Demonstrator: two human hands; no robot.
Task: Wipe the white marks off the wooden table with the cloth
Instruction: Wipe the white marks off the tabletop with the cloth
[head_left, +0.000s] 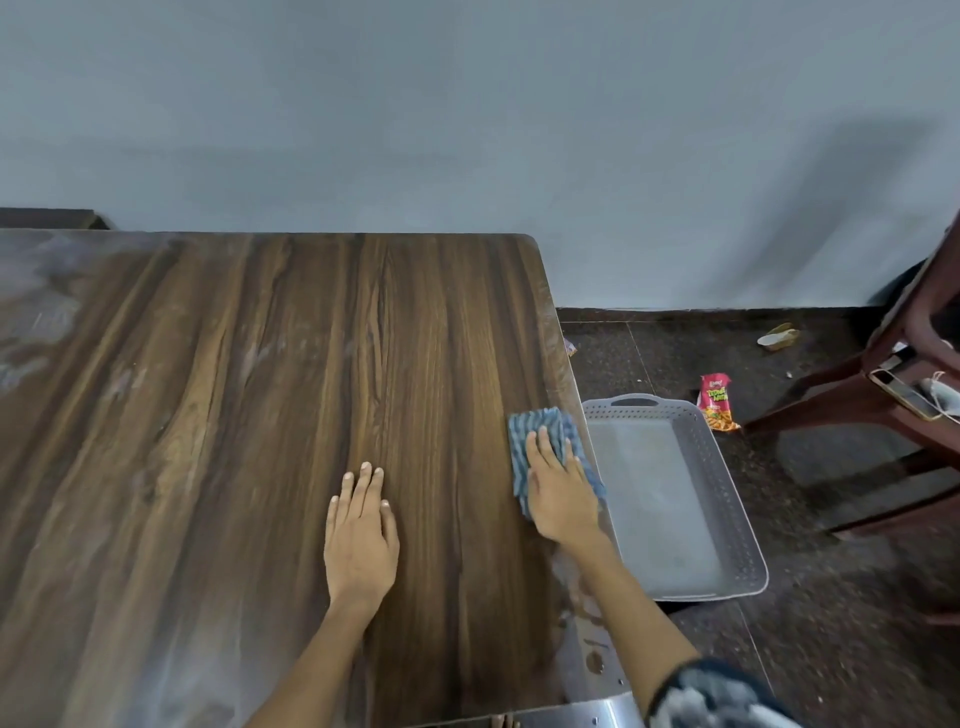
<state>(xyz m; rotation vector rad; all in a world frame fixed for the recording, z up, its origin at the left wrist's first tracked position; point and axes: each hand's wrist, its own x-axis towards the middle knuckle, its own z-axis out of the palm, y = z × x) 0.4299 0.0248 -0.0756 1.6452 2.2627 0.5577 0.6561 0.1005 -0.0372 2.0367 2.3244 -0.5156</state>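
A dark wooden table fills the left and middle of the view. White marks smear its far left corner, and fainter streaks run along its left side. My right hand lies flat on a blue striped cloth, pressing it onto the table at the right edge. My left hand rests flat on the wood, fingers together, holding nothing. A pale smear shows near the right edge by my right forearm.
A grey plastic tray sits on the dark floor just right of the table. A red snack packet lies beyond it. A brown chair carrying a phone stands at the far right. A grey wall runs behind the table.
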